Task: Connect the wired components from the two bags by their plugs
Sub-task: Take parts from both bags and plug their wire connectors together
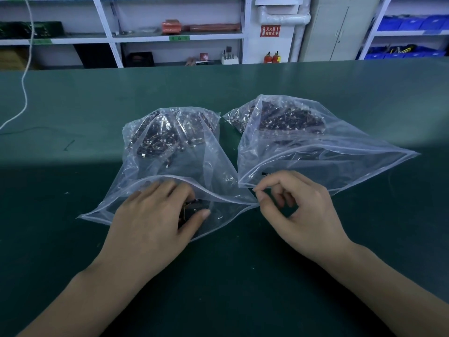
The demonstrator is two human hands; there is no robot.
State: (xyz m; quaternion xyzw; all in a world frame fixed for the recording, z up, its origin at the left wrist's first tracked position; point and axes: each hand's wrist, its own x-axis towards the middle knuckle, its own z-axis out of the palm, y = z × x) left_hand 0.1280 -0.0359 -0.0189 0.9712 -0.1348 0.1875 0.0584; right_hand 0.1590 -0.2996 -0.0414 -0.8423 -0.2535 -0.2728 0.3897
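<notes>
Two clear bags lie side by side on the green table, mouths toward the person. The left bag and right bag each hold a dark heap of wired components at the far end, away from the mouth.

The left hand is inside the left bag's mouth, fingers curled round a small dark component with thin wires, just inside the rim. The right hand sits at the right bag's mouth, near the left bag's corner, thumb and forefinger pinched together; it seems to hold something very thin, perhaps a wire or a small plug, but what it is I cannot tell.

The step in hand looks like drawing one piece from each bag. To do it well, I would lift a single component clear of the tangle, slowly, so its wires do not drag neighbours out. Hold each by the plug body rather than the wire, bring both out over bare table in front of the left bag, and check the plugs face the right way before pushing them together.

Much is hard to read. The left fingertips are veiled by plastic. The plugs are only pale specks in the heaps, with shape and keying invisible. Glare and creases blur both bags' contents, and whether the two sorts differ cannot be judged.
</notes>
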